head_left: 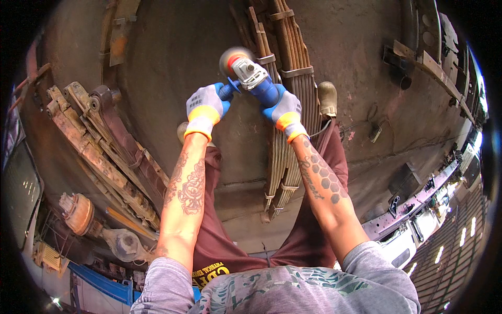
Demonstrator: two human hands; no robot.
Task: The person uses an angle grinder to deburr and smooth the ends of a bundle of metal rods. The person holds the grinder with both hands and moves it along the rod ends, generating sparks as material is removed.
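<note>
Both gloved hands hold an angle grinder (pixel 252 75) with a blue body and a grey metal head. My left hand (pixel 205 107) is closed round its blue side handle (pixel 227 92). My right hand (pixel 285 111) grips the blue body near its back end. The round wheel (pixel 227 58) at the front looks blurred around an orange-red centre. Just right of the grinder, long stacks of leaf springs (pixel 300 91) lie on the floor, bound by metal clips. The wheel appears apart from them, over the floor to their left.
My shoe (pixel 328 98) stands beside the stacks. More rusty leaf springs (pixel 97 152) lie at the left, near an axle with a rusty drum (pixel 78 212). A cable (pixel 379 125) runs over the floor at the right. A long metal beam (pixel 439 78) lies at the far right.
</note>
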